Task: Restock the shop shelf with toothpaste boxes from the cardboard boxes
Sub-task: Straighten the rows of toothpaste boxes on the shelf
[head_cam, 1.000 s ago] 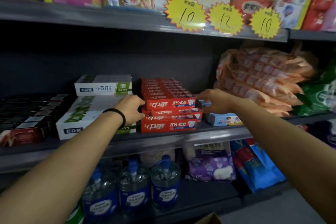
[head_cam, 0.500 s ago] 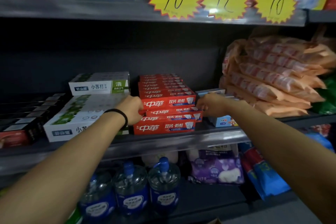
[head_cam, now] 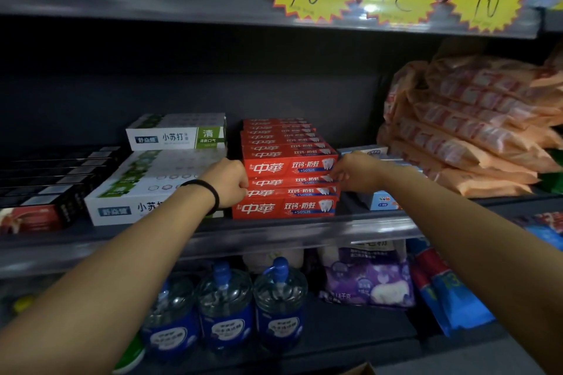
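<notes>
Red cardboard toothpaste boxes (head_cam: 289,166) sit stacked mid-shelf on the grey metal shelf (head_cam: 274,231). The left hand (head_cam: 227,181), at the stack's 9 o'clock, and the right hand (head_cam: 355,172), at 3 o'clock, pinch it with curled fingers, probably to square the rows.

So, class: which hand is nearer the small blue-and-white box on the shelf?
Right. The right hand lies directly beside the blue-and-white box; the left hand is across the red toothpaste stack.

Head view — near, facing shelf (head_cam: 274,230)
</notes>
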Tool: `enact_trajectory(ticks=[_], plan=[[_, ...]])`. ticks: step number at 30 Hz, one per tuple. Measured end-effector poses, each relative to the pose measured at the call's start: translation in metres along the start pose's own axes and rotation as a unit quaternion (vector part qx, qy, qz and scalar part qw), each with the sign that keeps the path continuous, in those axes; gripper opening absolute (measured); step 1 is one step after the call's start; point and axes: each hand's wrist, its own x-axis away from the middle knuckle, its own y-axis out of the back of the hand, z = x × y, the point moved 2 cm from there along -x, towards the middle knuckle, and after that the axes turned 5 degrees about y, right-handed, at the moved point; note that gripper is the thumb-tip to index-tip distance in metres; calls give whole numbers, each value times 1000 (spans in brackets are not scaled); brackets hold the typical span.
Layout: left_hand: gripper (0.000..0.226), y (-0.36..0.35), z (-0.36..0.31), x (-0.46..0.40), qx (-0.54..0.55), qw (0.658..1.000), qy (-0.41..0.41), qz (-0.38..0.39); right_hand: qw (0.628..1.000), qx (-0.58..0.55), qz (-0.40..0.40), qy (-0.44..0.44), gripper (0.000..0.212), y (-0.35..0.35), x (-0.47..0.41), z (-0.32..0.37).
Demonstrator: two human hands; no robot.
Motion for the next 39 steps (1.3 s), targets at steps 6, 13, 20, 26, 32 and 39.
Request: enact_trajectory(ticks=[6, 13, 20, 26, 32, 39], plan=[[10, 4, 4, 0, 11, 1000, 15, -17, 1000, 23, -9, 9, 29, 13, 3, -3], [26, 10, 0, -10, 68, 995, 48, -50, 995, 62, -62, -54, 32, 27, 0, -23], [24, 4, -6, -20, 68, 994, 70, -51, 998, 27, -24, -56, 35, 8, -16, -31], [11, 3, 1, -22, 67, 995, 78, -20, 999, 0, -10, -47, 35, 3, -25, -31], [9, 5, 3, -24, 31, 998, 58, -13, 999, -10, 20, -25, 34, -3, -24, -30], [15, 6, 0, -27, -25, 998, 46, -24, 999, -30, 31, -26, 30, -2, -23, -32]])
